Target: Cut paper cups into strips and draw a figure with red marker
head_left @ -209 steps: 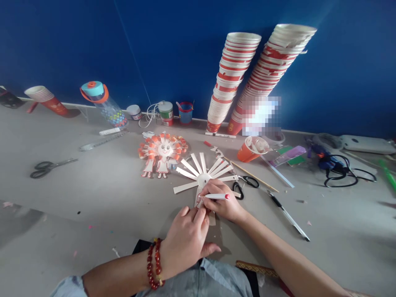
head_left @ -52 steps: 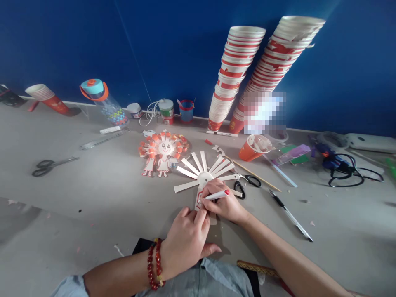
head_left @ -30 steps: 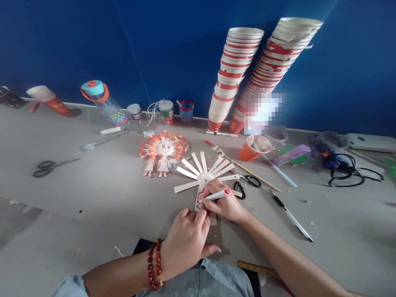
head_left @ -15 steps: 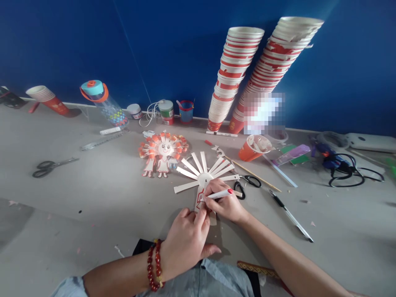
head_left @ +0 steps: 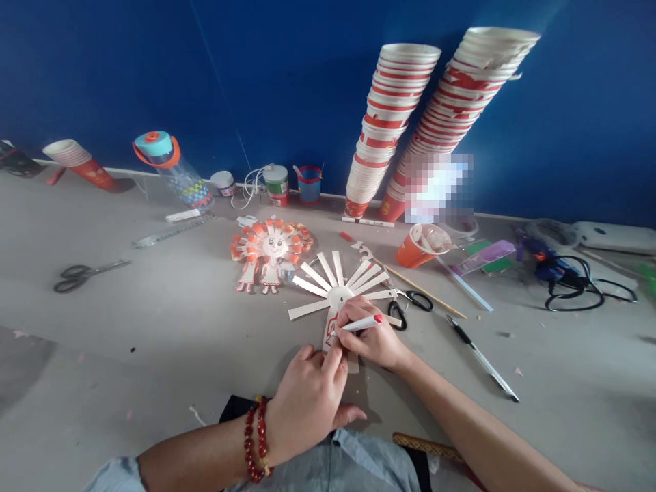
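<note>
My right hand (head_left: 378, 345) is closed in a writing grip around a white marker (head_left: 365, 323) with a red end. Its tip meets a white paper cutout (head_left: 339, 296) lying on the table, whose narrow strips fan out from a round centre. Red outlines are drawn on the cutout's lower part, which is partly hidden by my fingers. My left hand (head_left: 310, 396) rests over the bottom of the cutout, fingertips pressing it down and thumb stretched apart. Just left of the fan lie paper dolls (head_left: 271, 263) with orange-and-white curled strips around their heads.
Black-handled scissors (head_left: 419, 301) lie partly beside the fan, near a wooden stick (head_left: 435, 296) and a pen (head_left: 482, 359). Tall paper cup stacks (head_left: 382, 130) stand by the blue wall. An orange cup (head_left: 414, 251) holds scraps. More scissors (head_left: 76, 277) and a bottle (head_left: 179, 174) are left.
The marker has shifted slightly left and tilted a little in my right hand, along the red drawing. My left hand stays in place on the cutout.
</note>
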`<state>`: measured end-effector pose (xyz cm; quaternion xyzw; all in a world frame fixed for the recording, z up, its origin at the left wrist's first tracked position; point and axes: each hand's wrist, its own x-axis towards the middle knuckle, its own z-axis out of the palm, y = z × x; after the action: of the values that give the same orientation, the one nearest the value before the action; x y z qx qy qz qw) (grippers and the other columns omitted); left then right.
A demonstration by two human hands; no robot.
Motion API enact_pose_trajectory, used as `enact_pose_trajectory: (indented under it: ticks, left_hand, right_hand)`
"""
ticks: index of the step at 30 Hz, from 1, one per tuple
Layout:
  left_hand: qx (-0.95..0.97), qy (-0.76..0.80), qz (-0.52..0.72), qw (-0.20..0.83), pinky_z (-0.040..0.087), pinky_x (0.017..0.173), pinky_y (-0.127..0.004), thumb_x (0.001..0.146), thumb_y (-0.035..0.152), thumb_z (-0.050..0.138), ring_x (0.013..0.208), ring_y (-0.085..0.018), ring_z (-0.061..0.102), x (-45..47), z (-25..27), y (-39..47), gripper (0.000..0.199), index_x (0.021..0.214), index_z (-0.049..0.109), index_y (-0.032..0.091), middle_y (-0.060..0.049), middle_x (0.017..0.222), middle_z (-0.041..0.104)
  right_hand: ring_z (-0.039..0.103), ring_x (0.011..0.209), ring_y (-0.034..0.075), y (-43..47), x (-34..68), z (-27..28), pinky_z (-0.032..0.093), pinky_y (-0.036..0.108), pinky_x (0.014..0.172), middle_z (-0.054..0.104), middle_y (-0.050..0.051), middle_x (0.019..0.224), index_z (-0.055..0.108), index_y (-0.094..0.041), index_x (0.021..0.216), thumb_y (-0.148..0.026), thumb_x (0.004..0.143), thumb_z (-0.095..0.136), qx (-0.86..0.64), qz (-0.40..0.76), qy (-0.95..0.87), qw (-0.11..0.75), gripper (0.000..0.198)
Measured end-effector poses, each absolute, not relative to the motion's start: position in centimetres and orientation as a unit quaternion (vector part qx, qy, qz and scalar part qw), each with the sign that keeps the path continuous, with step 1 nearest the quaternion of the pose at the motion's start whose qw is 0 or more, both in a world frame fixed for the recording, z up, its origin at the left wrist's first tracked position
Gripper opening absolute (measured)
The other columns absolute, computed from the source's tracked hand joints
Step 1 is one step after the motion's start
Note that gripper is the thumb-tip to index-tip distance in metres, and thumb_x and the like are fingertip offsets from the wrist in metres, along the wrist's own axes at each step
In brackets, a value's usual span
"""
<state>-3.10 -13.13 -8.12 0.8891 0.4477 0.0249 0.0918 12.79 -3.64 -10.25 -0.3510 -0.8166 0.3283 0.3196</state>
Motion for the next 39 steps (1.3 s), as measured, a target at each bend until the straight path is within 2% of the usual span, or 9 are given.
enact_pose_trajectory:
  ticks: [14,21,26,39]
  left_hand:
    - [0.89,0.447,0.021,0.082,0.045,0.078,-0.04,0.085,0.067,0.048,0.091,-0.026,0.063,-3.1,-8.5,-13.2,0.067,0.117,0.06,0.008,-0.018,0.132,0.054]
    - [0.892,0.447,0.021,0.07,0.044,0.078,-0.04,0.086,0.067,0.047,0.089,-0.025,0.063,-3.1,-8.6,-13.4,0.07,0.12,0.059,0.008,-0.018,0.131,0.055]
    - [0.893,0.445,0.024,0.06,0.044,0.077,-0.04,0.085,0.068,0.047,0.088,-0.026,0.063,-3.1,-8.6,-13.2,0.072,0.123,0.058,0.007,-0.019,0.131,0.055]
    - [0.892,0.447,0.032,0.053,0.044,0.079,-0.04,0.086,0.068,0.044,0.091,-0.026,0.063,-3.1,-8.8,-13.4,0.077,0.131,0.052,0.006,-0.02,0.133,0.053]
  right_hand:
    - [0.056,0.071,0.02,-3.7,12.8,-10.3,0.044,0.035,0.075,0.064,0.0,0.068,0.052,-0.023,0.067,-0.008,0.071,0.055,-0.366,0.328,-0.812,0.315,0.016]
    - [0.058,0.077,0.022,-3.7,12.9,-10.7,0.046,0.034,0.073,0.066,0.001,0.07,0.052,-0.023,0.069,-0.01,0.075,0.057,-0.387,0.315,-0.811,0.305,0.015]
    - [0.058,0.075,0.022,-3.6,12.9,-11.1,0.045,0.034,0.07,0.063,0.001,0.067,0.051,-0.023,0.068,-0.016,0.078,0.056,-0.396,0.312,-0.808,0.306,0.014]
    - [0.059,0.07,0.02,-3.4,12.9,-11.2,0.044,0.03,0.063,0.061,-0.001,0.064,0.049,-0.024,0.068,-0.012,0.076,0.055,-0.4,0.311,-0.799,0.325,0.015]
